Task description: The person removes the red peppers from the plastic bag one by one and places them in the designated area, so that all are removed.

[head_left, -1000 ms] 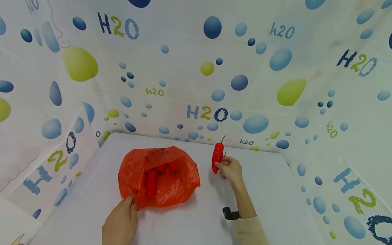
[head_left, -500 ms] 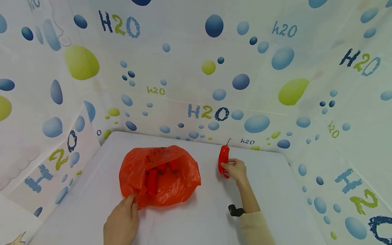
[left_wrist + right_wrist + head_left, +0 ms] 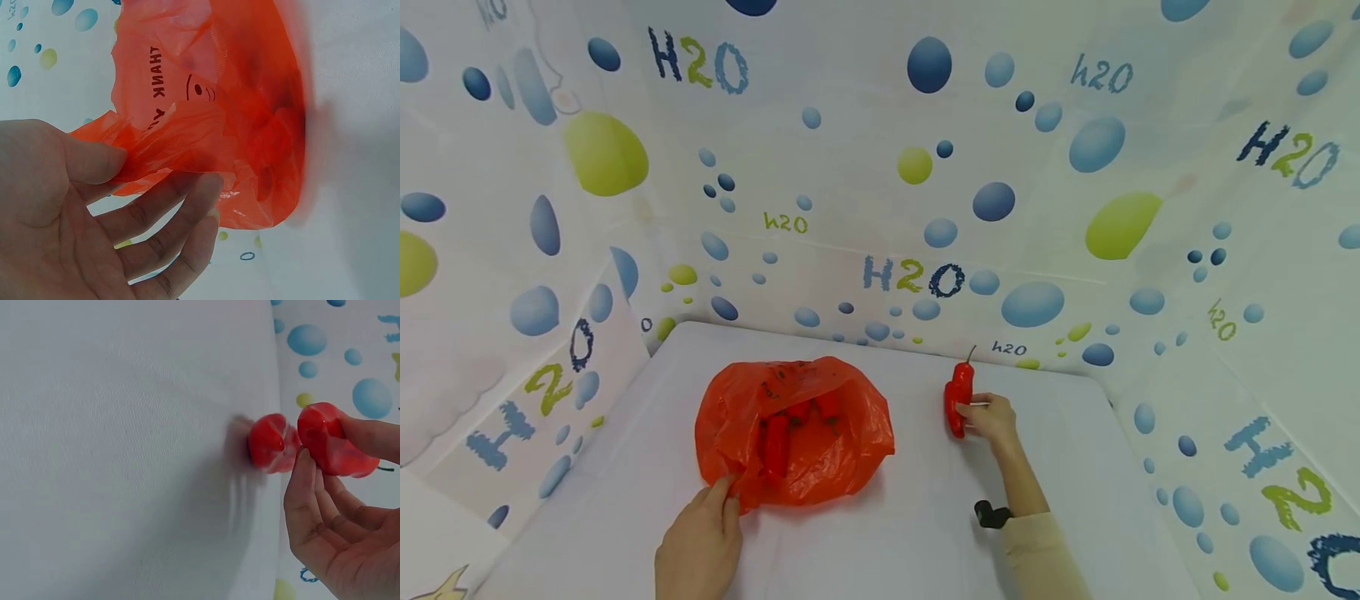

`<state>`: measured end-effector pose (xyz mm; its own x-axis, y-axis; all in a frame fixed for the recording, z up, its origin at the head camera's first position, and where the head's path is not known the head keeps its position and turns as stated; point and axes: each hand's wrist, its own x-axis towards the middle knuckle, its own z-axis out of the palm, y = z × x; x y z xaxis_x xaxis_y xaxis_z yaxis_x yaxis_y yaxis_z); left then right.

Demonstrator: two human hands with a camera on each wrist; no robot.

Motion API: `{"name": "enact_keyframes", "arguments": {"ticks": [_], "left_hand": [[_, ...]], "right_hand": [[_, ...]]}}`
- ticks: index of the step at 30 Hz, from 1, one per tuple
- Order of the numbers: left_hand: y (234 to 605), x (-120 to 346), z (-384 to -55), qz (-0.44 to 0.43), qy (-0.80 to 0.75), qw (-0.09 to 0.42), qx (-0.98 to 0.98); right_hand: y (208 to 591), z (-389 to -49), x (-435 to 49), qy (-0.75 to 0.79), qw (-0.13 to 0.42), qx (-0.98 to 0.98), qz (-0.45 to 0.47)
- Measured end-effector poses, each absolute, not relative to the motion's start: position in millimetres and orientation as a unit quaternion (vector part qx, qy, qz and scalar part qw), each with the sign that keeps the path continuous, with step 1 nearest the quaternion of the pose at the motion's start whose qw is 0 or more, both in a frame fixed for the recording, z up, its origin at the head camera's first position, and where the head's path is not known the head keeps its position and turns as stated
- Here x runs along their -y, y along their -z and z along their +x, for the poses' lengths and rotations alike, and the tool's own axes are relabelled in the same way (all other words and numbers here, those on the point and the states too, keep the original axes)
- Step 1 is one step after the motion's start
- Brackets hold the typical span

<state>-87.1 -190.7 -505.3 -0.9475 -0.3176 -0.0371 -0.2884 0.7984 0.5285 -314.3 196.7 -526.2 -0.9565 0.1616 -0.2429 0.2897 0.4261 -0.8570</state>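
Observation:
My left hand (image 3: 700, 533) pinches the near left edge of a red plastic bag (image 3: 262, 162) between thumb and fingers. The bag lies on its side with its mouth toward me, and several red peppers (image 3: 777, 446) show inside it. To the right of the bag, my right hand (image 3: 994, 419) grips a red pepper (image 3: 331, 444) with a thin green stem, between thumb and fingertips. Close beside it in the right wrist view, a second red pepper (image 3: 273, 444) lies on the white table. Whether the two peppers touch is unclear.
The white table (image 3: 880, 550) ends at a back wall sheet (image 3: 820, 167) printed with blue and green dots and lettering. Similar sheets stand at both sides. A small black device (image 3: 992, 514) sits at my right wrist.
My right hand has moved a little to the right and slightly nearer, carrying its pepper. The second pepper now shows to the left of the held one. My left hand stays on the bag.

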Motion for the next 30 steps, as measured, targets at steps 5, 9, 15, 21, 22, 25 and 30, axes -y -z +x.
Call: {"name": "enact_keyframes", "arguments": {"ticks": [5,9,15,21,22,25,30], "left_hand": [[507.3,191.0,-84.9,0.158,0.276,0.041,0.947],[507.4,190.5,-83.9,0.158,0.275,0.047,0.947],[505.2,189.5,-83.6,0.158,0.274,0.048,0.947],[503.9,190.9,-82.9,0.162,0.274,0.044,0.947],[503.6,191.0,-83.0,0.162,0.274,0.043,0.947],[502.3,191.1,-83.6,0.164,0.273,0.035,0.947],[501.2,191.6,-83.2,0.166,0.271,0.033,0.948]], "right_hand": [[530.9,-316.9,-208.0,0.516,0.068,-0.842,0.138],[537.7,-320.1,-215.7,0.51,0.07,-0.846,0.136],[538.6,-320.9,-221.1,0.5,0.076,-0.851,0.141],[545.6,-324.5,-226.2,0.488,0.083,-0.856,0.15],[547.1,-325.2,-227.0,0.483,0.083,-0.859,0.15],[550.7,-327.0,-228.9,0.469,0.082,-0.867,0.15],[553.3,-327.4,-230.5,0.46,0.078,-0.873,0.143]]}}
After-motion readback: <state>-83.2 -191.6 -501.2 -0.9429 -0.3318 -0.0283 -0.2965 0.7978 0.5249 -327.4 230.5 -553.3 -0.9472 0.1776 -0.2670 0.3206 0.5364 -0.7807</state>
